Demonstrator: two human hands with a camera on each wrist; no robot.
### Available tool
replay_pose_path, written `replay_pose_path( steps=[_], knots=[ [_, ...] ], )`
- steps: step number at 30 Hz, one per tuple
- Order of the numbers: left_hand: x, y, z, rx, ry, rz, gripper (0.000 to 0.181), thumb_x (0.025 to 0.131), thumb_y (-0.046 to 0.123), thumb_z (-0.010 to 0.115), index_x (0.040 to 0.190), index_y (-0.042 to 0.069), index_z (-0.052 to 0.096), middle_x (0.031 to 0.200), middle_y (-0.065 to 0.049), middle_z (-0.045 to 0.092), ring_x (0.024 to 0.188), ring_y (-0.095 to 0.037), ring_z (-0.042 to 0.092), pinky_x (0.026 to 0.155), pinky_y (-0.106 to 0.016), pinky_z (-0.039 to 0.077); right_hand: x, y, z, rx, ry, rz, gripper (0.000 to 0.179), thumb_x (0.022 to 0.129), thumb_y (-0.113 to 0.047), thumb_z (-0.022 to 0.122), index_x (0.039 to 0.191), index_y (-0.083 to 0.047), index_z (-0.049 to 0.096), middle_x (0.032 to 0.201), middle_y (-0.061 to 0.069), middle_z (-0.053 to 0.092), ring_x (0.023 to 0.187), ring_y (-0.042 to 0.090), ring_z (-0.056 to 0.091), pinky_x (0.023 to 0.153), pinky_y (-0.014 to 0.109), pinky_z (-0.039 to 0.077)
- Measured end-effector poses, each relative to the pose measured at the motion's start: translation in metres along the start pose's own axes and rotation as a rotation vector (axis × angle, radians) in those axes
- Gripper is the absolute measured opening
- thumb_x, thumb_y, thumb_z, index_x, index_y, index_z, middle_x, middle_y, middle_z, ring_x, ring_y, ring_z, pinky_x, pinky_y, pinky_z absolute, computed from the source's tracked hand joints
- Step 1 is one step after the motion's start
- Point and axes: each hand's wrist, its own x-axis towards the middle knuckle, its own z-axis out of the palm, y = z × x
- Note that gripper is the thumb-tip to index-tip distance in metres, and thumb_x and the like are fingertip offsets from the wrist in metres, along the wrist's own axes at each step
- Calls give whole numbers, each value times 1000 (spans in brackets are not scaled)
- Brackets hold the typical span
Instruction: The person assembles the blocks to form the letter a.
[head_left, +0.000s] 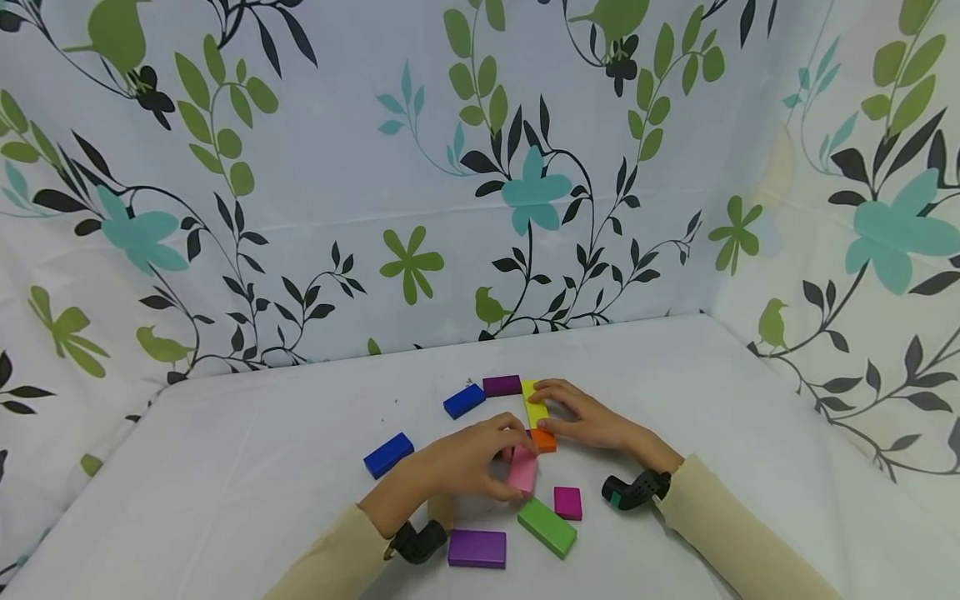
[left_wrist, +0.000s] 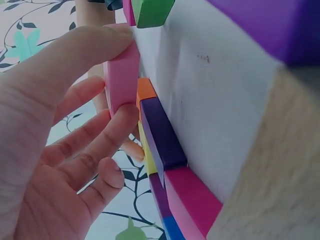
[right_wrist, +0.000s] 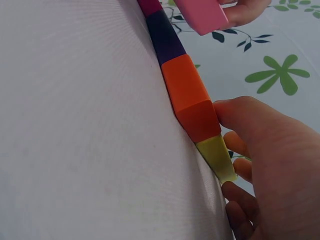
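Observation:
My left hand [head_left: 472, 460] pinches a pink block [head_left: 522, 473] between thumb and fingers; in the left wrist view the block's long side shows past the fingertips. Curled around a yellow block [head_left: 535, 410], my right hand [head_left: 592, 419] has its index finger at the far end and its thumb by the joint with an orange block [head_left: 543, 442]. Beside the orange one lies a dark purple block [left_wrist: 164, 135], followed by a magenta block [left_wrist: 191, 197], both largely behind my left hand in the head view. A plum block [head_left: 502, 386] meets the yellow block's far end.
One blue block [head_left: 464, 401] adjoins the plum block; another blue block [head_left: 388, 455] lies farther left. Nearer to me are a green block [head_left: 547, 527], a small magenta block [head_left: 567, 503], a purple block [head_left: 477, 549] and a wood-coloured block [head_left: 441, 510]. Patterned cloth [head_left: 420, 192] hangs behind the table.

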Motion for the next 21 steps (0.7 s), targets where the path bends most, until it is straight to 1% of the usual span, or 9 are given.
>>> replay_pose_path(
  steps=[5, 7, 9, 13, 18, 21],
  knots=[
    [5, 0, 1, -64, 11, -15, 49, 82, 33, 79, 126, 18, 62, 118, 4, 50, 99, -7, 48, 85, -19, 46, -1, -1, -1, 3, -8, 11, 39, 96, -21, 61, 132, -9, 55, 149, 16, 37, 141, 40, 29, 111, 65, 21],
    [7, 1, 2, -73, 14, -21, 50, 82, 34, 79, 127, 19, 62, 119, 3, 50, 100, -8, 48, 86, -20, 45, -1, -1, -1, 3, -11, 16, 39, 96, -22, 62, 133, -10, 54, 149, 16, 37, 141, 40, 28, 111, 65, 21],
    [9, 1, 3, -72, 12, -31, 51, 82, 34, 79, 127, 19, 62, 121, 2, 50, 102, -9, 48, 87, -20, 45, -1, 0, -1, 0, -10, 14, 39, 96, -22, 62, 133, -10, 54, 149, 16, 37, 141, 40, 29, 111, 65, 21],
    [12, 3, 4, -60, 3, -25, 51, 82, 33, 79, 127, 16, 62, 123, 1, 51, 102, -10, 48, 87, -20, 45, 0, 1, 0, -7, -4, 0, 39, 96, -21, 62, 132, -9, 55, 148, 18, 38, 140, 41, 29, 110, 66, 21],
    [17, 6, 7, -29, -20, -25, 50, 83, 35, 78, 126, 16, 61, 121, 1, 52, 98, -7, 49, 85, -19, 45, 0, -1, -1, -4, -3, -7, 39, 95, -20, 62, 132, -8, 55, 148, 18, 38, 139, 41, 30, 110, 66, 21],
    [19, 8, 9, -39, -38, -40, 47, 84, 35, 77, 124, 15, 62, 120, 2, 51, 96, -5, 51, 83, -18, 46, 0, 0, -1, -7, -2, -4, 39, 95, -20, 62, 132, -8, 55, 148, 18, 38, 139, 41, 30, 110, 66, 21]
  ],
)
